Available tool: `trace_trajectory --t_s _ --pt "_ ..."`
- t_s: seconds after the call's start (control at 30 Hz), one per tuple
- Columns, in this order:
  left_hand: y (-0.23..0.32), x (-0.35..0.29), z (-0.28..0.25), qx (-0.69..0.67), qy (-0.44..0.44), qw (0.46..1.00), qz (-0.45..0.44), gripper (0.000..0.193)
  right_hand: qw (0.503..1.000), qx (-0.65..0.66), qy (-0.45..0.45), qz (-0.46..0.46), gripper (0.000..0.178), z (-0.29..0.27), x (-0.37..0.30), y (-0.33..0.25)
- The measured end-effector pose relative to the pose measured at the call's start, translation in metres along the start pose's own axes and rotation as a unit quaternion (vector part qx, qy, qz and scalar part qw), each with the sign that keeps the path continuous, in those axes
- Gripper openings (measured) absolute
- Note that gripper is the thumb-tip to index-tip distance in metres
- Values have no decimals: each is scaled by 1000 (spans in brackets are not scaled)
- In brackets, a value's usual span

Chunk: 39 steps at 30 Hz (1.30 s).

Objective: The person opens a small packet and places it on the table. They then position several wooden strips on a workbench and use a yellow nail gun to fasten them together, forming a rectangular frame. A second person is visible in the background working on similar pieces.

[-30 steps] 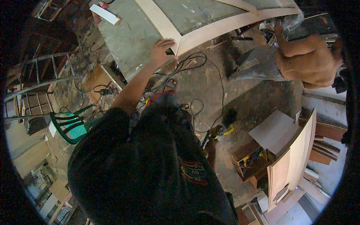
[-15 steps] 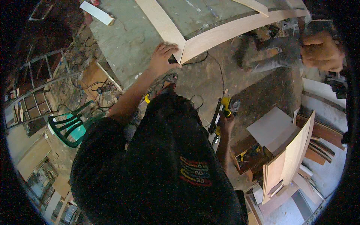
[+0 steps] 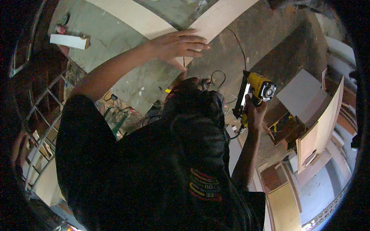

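Two pale wooden boards, a left one (image 3: 127, 17) and a right one (image 3: 227, 13), meet at an angled joint at the near edge of the grey-green work surface (image 3: 111, 46). Across that joint lies my left hand (image 3: 179, 45), fingers stretched over the right board and thumb by the corner tip. My right hand (image 3: 255, 111) is wrapped around the grip of a yellow and black nail gun (image 3: 263, 85). The gun is held off to the right, apart from the boards. A hose appears to come from its lower end.
A white-faced offcut (image 3: 68, 41) rests at the far left of the surface. Below it stands a metal ladder-like frame (image 3: 43, 104). To the right are a grey panel (image 3: 300, 91), a box with yellow items (image 3: 285, 126) and leaning wooden sheets (image 3: 322, 133). A dark cable (image 3: 239, 42) crosses the floor.
My left hand has gone from the left board's end to lying across the joint. The nail gun has come up, nearer my view. The view has shifted; the person at far right has mostly left it.
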<state>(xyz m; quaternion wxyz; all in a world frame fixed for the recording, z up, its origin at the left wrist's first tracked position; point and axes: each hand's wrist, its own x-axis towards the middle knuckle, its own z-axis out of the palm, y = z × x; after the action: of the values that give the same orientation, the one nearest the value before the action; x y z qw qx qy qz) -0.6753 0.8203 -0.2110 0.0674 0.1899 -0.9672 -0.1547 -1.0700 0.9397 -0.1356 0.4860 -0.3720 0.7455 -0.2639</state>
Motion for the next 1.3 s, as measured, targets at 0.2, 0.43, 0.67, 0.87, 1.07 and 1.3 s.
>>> trace_trajectory --t_s 0.2,0.43,0.67,0.87,1.07,1.3 --pt "-4 7 -10 14 -7 998 66 55 996 55 1 73 32 0 -9 -3" --pt "-6 17 -24 -32 -8 998 59 39 991 99 42 74 28 9 -13 -5" --pt "-5 13 -18 -82 -8 995 58 36 991 97 44 77 36 9 -14 5" --pt "-8 17 -17 -93 8 993 70 36 990 110 84 36 38 13 -12 28" --pt "-13 24 -18 -106 -10 992 65 35 992 81 96 27 39 9 -15 59" --pt "-15 26 -20 -122 -12 990 65 47 990 74 108 52 33 14 -31 42"
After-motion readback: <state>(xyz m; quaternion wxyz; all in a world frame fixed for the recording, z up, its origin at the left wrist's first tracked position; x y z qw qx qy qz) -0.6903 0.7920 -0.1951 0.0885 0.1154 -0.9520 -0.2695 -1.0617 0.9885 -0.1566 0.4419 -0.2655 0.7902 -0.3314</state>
